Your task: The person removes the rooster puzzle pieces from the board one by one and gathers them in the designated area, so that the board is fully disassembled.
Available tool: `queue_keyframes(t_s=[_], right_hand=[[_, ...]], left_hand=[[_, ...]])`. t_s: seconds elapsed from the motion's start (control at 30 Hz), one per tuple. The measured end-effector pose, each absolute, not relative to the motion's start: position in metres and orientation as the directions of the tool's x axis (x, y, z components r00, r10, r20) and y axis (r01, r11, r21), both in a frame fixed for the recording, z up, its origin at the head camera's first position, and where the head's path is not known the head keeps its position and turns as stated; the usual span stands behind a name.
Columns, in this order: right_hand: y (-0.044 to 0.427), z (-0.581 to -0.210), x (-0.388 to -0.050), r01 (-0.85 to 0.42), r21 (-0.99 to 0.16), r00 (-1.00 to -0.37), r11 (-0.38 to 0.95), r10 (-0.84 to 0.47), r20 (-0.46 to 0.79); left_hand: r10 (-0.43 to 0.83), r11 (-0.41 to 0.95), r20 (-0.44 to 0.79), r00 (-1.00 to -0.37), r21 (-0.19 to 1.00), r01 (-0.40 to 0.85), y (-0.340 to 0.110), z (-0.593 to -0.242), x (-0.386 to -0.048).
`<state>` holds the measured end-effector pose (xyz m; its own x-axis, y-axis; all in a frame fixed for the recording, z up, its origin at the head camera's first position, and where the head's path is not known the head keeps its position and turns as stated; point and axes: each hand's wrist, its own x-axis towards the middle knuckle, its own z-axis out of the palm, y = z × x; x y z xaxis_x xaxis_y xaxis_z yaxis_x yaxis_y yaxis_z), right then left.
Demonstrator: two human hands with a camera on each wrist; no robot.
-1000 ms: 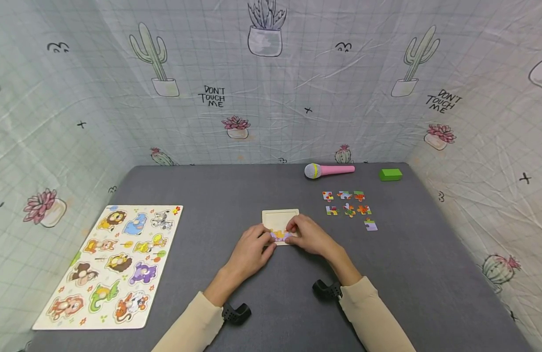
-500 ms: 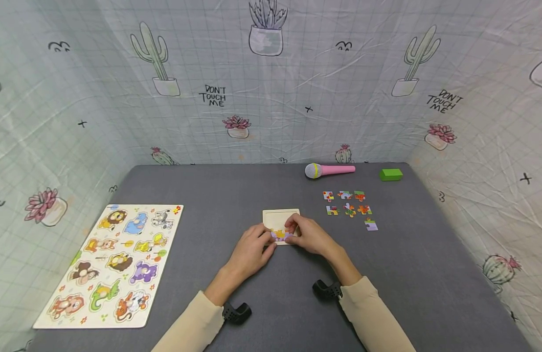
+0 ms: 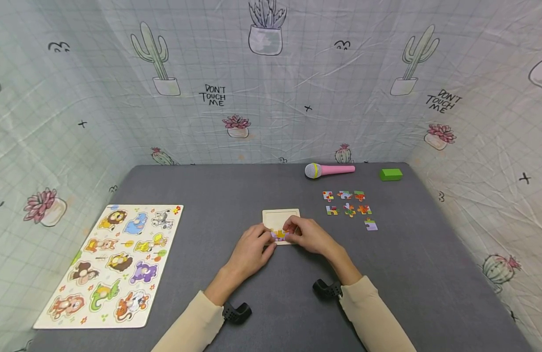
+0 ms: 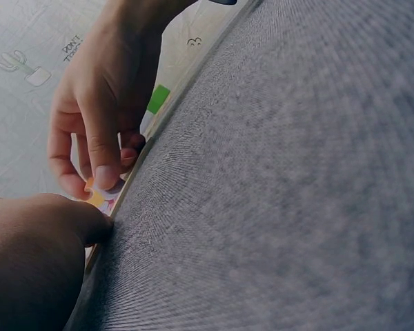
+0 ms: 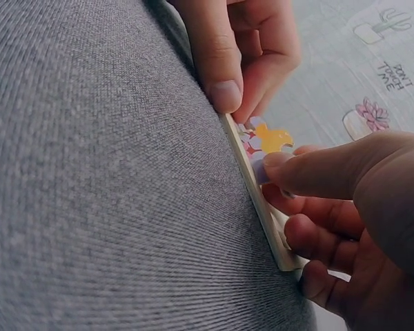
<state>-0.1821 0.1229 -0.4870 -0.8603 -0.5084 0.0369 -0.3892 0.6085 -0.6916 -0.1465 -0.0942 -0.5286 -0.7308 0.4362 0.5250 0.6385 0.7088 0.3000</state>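
A small wooden puzzle tray [image 3: 281, 216] lies in front of me, with yellow and lilac jigsaw pieces [image 3: 280, 235] along its near side. My left hand [image 3: 252, 248] grips the tray's near left corner, its thumb against the edge [image 5: 225, 96]. Over the tray's right part, my right hand [image 3: 309, 235] pinches a lilac jigsaw piece [image 5: 261, 171] between thumb and index finger. That piece is partly hidden by the fingertips and sits right beside the yellow piece [image 5: 270, 138].
Several loose jigsaw pieces [image 3: 350, 210] lie right of the tray. Behind them are a pink toy microphone [image 3: 337, 169] and a green block [image 3: 391, 175]. A large animal peg-puzzle board [image 3: 121, 244] lies at the left. Patterned cloth [image 3: 271, 107] surrounds the grey table [image 3: 209, 190].
My right fingers have shifted slightly left over the tray, toward the yellow piece. The left hand and the tray stay where they were.
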Motion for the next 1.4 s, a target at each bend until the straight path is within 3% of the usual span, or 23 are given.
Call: queue_keyframes(t_s=[0.67,1.4], right_hand=[[0.138,-0.480,-0.186,-0.361,-0.702,-0.886,0.614,-0.460,0.054],[0.191,-0.464,-0.197,-0.261,-0.720,-0.945,0.643,-0.324,0.053]], left_hand=[[0.431,0.721,0.525,-0.734,0.288,0.630,-0.094,-0.528,-0.145],[0.436,0.716,0.521,-0.734,0.294,0.634,-0.094,-0.528,-0.146]])
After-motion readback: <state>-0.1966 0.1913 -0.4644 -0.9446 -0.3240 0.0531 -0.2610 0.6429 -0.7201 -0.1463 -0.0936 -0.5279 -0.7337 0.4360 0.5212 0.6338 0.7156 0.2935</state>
